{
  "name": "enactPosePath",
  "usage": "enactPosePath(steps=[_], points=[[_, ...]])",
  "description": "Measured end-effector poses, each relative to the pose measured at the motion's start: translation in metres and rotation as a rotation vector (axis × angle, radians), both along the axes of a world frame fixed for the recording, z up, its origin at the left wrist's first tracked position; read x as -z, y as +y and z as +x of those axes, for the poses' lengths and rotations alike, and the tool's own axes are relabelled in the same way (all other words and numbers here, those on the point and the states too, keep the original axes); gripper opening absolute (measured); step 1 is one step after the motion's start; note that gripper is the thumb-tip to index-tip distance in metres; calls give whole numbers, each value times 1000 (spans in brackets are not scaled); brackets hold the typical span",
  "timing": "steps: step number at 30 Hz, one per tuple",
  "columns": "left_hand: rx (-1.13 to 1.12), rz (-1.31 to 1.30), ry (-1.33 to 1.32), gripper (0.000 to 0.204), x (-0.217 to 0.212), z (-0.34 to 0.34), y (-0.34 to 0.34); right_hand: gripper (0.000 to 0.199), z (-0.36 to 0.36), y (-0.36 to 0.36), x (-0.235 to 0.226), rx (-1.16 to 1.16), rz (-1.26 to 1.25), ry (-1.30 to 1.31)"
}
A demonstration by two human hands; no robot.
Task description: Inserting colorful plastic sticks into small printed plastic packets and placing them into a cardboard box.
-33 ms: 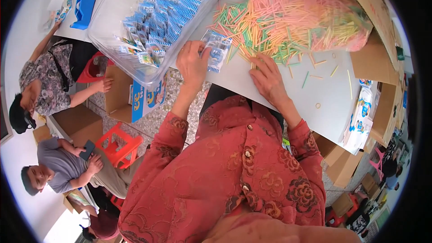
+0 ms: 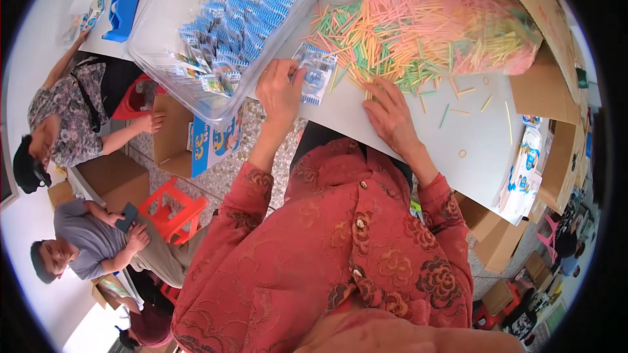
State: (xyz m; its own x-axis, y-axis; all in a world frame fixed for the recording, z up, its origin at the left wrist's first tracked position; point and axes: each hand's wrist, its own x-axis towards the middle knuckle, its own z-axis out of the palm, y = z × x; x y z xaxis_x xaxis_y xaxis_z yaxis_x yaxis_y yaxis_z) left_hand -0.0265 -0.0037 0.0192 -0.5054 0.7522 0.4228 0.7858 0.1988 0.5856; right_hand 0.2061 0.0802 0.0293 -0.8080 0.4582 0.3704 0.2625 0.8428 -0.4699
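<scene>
1. The left hand (image 2: 280, 91) is closed on a small clear packet (image 2: 316, 76) with blue print, thumb and fingers pinching its left edge, and holds it just over the near part of the white tabletop (image 2: 484, 150).
2. The right hand (image 2: 391, 114) lies flat and spread on the tabletop, fingers reaching into the near edge of a loose heap of thin coloured sticks (image 2: 366, 49); it grips nothing that can be seen.
3. The packet sits between the two hands, just left of the stick heap and touching its nearest sticks.
4. Farther back and to the right, a large clear bag (image 2: 445, 13) full of pink, yellow and green sticks rests on the tabletop beside a cardboard box wall (image 2: 533, 0).
5. A few stray sticks (image 2: 458, 101) lie scattered on the tabletop to the right of the right hand.
6. To the far left of the left hand stands a clear plastic tub (image 2: 163, 39) heaped with blue-printed packets (image 2: 255, 6).
7. A stack of printed white bags (image 2: 523, 170) lies at the right edge of the tabletop.
8. On the left, below tabletop level, two other people sit near a red plastic stool (image 2: 173, 212) and cardboard boxes (image 2: 108, 173).
9. A blue tape dispenser (image 2: 121, 10) stands on the far left tabletop.
</scene>
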Motion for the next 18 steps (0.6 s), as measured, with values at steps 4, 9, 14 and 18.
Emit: enactPosePath(steps=[4, 9, 14, 18], points=[[-27, 13, 59, 21, -1, -1, 0, 21, 0, -1, 0, 15, -3, 7], [-17, 128, -26, 19, -13, 3, -2, 25, 0, 0, -6, 43, -7, 30], [4, 158, -119, 17, -25, 1, -8, 35, -11, 10, -26, 111, -115, 156], [2, 173, -157, 17, -23, 0, -5, 36, -26, 23, -31, 126, -177, 221]])
